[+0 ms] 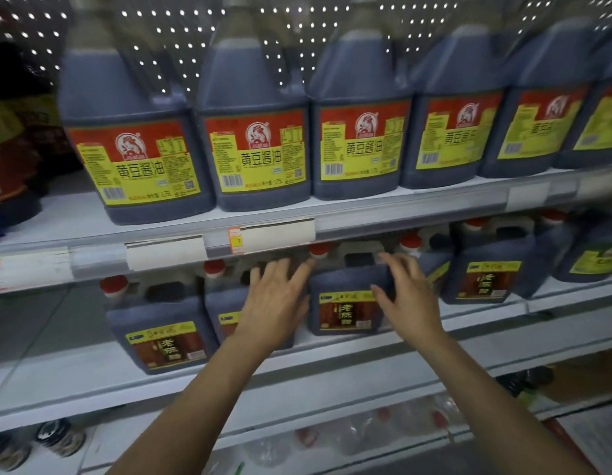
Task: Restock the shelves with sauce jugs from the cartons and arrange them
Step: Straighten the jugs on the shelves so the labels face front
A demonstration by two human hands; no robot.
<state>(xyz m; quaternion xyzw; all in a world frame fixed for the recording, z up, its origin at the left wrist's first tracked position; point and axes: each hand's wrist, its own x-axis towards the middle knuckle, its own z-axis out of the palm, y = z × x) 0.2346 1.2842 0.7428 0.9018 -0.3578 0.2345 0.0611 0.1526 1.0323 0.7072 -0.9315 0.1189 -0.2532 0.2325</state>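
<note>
Both hands have spread fingers; the left hand (275, 305) and right hand (409, 301) flank a dark jug (345, 299) near the shelf (366, 351) edge.

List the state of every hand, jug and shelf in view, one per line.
Left hand: open, fingers spread, in front of a middle-shelf jug.
Right hand: open, at the centre jug's right side.
Centre jug: upright, red cap on.
Top-shelf jugs: upright, in a row, labels forward.
Top shelf: stocked.
</note>
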